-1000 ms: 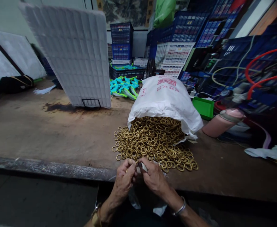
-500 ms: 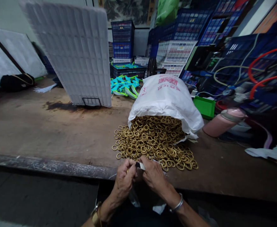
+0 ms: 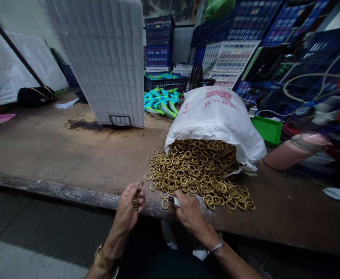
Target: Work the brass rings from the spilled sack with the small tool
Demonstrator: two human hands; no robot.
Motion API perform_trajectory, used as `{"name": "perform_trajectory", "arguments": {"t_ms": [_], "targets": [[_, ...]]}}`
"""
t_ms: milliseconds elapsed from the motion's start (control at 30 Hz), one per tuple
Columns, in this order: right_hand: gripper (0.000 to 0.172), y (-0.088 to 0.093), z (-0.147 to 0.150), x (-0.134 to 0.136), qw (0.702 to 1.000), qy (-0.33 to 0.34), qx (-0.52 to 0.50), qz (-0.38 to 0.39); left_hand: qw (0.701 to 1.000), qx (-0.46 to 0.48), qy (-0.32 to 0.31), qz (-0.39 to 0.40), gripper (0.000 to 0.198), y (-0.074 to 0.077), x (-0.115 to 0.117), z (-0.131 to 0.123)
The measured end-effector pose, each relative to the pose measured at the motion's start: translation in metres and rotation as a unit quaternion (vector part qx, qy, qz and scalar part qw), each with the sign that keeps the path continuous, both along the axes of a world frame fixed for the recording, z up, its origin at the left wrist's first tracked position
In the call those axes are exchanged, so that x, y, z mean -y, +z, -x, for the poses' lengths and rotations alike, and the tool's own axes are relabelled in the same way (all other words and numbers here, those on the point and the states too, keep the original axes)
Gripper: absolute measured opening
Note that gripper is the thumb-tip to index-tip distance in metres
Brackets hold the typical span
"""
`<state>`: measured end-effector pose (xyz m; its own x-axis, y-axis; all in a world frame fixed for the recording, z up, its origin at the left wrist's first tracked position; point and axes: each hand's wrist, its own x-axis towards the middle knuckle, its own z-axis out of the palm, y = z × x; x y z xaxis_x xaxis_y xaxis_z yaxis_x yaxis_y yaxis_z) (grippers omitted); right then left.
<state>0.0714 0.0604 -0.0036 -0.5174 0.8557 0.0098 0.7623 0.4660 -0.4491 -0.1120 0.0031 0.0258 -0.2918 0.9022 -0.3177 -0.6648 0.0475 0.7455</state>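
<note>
My left hand [image 3: 127,211] is closed around several brass-coloured rings [image 3: 135,201], just over the front edge of the table. One ring stands out between the thumb and fingertips. A short tool with a white body and a dark tip [image 3: 175,200] is gripped in my right hand [image 3: 191,212]; its exact kind is hard to make out. That hand is at the near side of a heap of loose rings [image 3: 196,176]. The heap spills from the mouth of a white woven sack [image 3: 216,112] lying on its side. A few single rings lie beside the tool's tip.
A tall white ribbed panel [image 3: 109,69] stands in a black wire holder on the brown table [image 3: 71,155]. Turquoise and lime pieces [image 3: 161,101] lie behind. To the right are a green tray [image 3: 267,130] and a pink bottle [image 3: 297,150]. Stacked crates [image 3: 230,56] fill the back.
My hands were together at the tool's tip; my left hand has drawn away to the left with the rings. The right hand stays near the heap. The view has turned slightly left.
</note>
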Motion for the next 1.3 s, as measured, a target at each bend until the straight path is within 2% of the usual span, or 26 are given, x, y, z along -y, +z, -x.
{"name": "perform_trajectory", "arguments": {"t_ms": [67,167,367,500,700,833,1033,1300], "targets": [[0.026,0.000,0.007,0.008,1.000,0.017,-0.026,0.002,0.999,0.005,0.036,-0.020,0.025,-0.001,-0.003,0.015],[0.021,-0.002,0.015,0.016,1.000,0.023,-0.017,0.012,0.998,0.014,0.049,-0.033,0.021,-0.002,-0.003,0.025],[0.037,-0.010,0.021,0.021,0.996,0.029,0.088,0.007,0.998,0.055,0.021,-0.025,0.014,-0.010,-0.002,0.022],[0.038,-0.009,0.024,0.022,0.992,0.027,0.119,0.014,0.994,0.110,-0.006,-0.015,0.016,-0.017,-0.001,0.022],[0.041,-0.010,0.025,0.026,0.984,0.027,0.173,-0.016,0.983,0.183,-0.003,0.020,0.013,-0.027,0.003,0.019],[0.037,-0.011,0.023,0.026,0.986,0.017,0.166,-0.013,0.985,0.167,0.006,0.049,0.011,-0.030,0.004,0.014],[0.032,-0.010,0.021,0.022,0.992,0.002,0.121,-0.018,0.986,0.160,-0.016,0.046,0.011,-0.030,0.004,0.009],[0.020,-0.014,0.017,0.019,0.996,-0.012,0.080,-0.037,0.991,0.118,-0.048,0.043,0.025,-0.032,0.010,-0.004]]}}
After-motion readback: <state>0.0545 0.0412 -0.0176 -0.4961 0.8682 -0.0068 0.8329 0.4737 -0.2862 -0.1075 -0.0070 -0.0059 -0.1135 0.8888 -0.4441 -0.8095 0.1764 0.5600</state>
